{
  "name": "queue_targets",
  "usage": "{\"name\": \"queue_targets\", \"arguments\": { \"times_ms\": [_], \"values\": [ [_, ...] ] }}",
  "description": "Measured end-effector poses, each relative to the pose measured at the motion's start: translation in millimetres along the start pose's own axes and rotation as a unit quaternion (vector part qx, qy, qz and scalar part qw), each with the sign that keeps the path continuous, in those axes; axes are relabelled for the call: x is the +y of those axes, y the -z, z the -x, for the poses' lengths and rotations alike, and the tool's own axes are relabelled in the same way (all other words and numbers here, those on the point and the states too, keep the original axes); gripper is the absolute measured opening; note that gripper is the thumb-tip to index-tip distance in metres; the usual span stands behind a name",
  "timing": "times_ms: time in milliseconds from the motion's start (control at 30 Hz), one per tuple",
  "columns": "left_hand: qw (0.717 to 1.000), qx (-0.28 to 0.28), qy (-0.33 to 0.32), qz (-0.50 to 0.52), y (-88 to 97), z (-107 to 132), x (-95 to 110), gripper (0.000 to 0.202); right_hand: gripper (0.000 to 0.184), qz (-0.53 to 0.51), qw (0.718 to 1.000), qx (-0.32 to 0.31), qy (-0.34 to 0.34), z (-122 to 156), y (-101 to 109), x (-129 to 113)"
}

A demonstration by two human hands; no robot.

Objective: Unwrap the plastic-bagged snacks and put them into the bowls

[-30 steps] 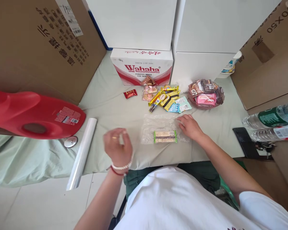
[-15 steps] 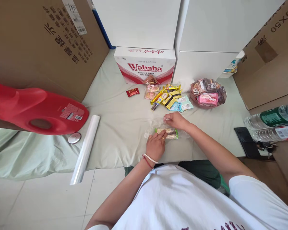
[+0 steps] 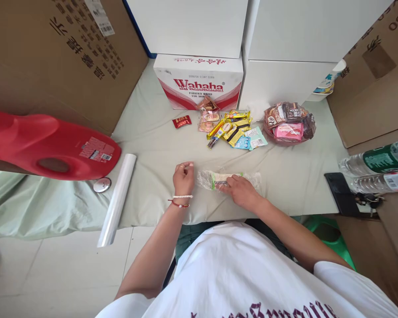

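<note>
A snack bar in a pale packet with green ends (image 3: 212, 182) lies on a sheet of clear plastic film (image 3: 204, 180) on the cloth-covered table. My right hand (image 3: 243, 193) rests over the bar, its fingers stretched out and pressing on the packet. Just left of the film, my left hand (image 3: 184, 180) is closed with its fingers curled together; whether a bit of film is pinched in it I cannot make out. Part of the bar is hidden under my right fingers.
Behind lie yellow-wrapped snacks (image 3: 234, 130), a red packet (image 3: 181, 122) and a bowl of snacks (image 3: 289, 123). A film roll (image 3: 117, 198) and a red jug (image 3: 56, 150) stand left; a phone (image 3: 341, 194) and bottles (image 3: 383, 161) lie right. A Wahaha box (image 3: 199, 86) is behind.
My left hand has left the bar and moved left past the film's edge, fingers curled. My right hand has come down from the film's far edge onto the bar. The view has shifted slightly.
</note>
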State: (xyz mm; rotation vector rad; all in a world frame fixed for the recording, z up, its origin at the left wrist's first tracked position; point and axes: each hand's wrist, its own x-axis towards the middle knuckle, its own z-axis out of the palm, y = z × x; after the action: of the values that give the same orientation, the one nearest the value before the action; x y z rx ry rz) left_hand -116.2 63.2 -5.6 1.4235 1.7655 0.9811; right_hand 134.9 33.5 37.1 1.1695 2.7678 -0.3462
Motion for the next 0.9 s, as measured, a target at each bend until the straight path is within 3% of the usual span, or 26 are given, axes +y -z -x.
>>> {"name": "queue_targets", "arguments": {
  "times_ms": [100, 167, 267, 300, 367, 500, 600, 667, 733, 800, 867, 900],
  "values": [
    [0.999, 0.003, -0.038, -0.031, -9.6, -16.4, 20.0, 0.041, 0.051, 0.0, 1.0, -0.006, 0.0, -0.9, 3.2, -2.4],
    [0.989, -0.079, -0.102, -0.07, -18.0, -23.5, 32.3, 0.041, 0.05, -0.005, 1.0, -0.004, 0.004, -1.0, 2.8, -1.3],
    [0.942, -0.26, -0.201, -0.071, -18.7, -25.3, 38.1, 0.038, 0.048, -0.024, 1.0, 0.003, 0.006, -1.2, 0.5, 2.3],
    [0.928, -0.301, -0.216, -0.046, -14.0, -23.5, 35.9, 0.035, 0.047, -0.031, 0.999, 0.005, 0.006, -1.3, -0.2, 3.5],
    [0.921, -0.327, -0.209, 0.009, 3.1, -17.6, 26.3, 0.031, 0.048, -0.042, 0.999, 0.006, 0.002, -1.0, -1.0, 5.6],
    [0.94, -0.293, -0.172, 0.015, 49.6, -2.5, -1.6, 0.022, 0.052, -0.063, 0.998, 0.011, 0.005, 2.2, -0.3, 7.0],
    [0.952, -0.268, -0.148, -0.023, 65.1, 9.8, -16.7, 0.031, 0.047, -0.095, 0.995, 0.026, 0.028, 6.6, 0.7, 5.2],
    [0.972, -0.201, -0.112, -0.039, 57.3, 16.6, -20.0, 0.046, 0.046, -0.11, 0.993, 0.032, 0.029, 9.1, 0.8, 3.2],
    [0.988, -0.104, -0.086, -0.071, 39.1, 20.4, -18.0, 0.047, 0.045, -0.115, 0.993, 0.036, 0.022, 10.6, 0.0, 1.0],
    [0.986, -0.046, -0.094, -0.128, 20.4, 21.2, -12.7, 0.05, 0.044, -0.114, 0.992, 0.042, 0.017, 11.1, -1.8, -0.8],
    [0.973, -0.068, -0.115, -0.19, 11.0, 20.3, -7.8, 0.064, 0.043, -0.113, 0.992, 0.049, 0.012, 11.2, -4.3, -1.8],
    [0.965, -0.097, -0.12, -0.211, 11.2, 19.5, -6.3, 0.058, 0.043, -0.115, 0.992, 0.053, 0.011, 11.2, -5.6, -1.7]
  ]
}}
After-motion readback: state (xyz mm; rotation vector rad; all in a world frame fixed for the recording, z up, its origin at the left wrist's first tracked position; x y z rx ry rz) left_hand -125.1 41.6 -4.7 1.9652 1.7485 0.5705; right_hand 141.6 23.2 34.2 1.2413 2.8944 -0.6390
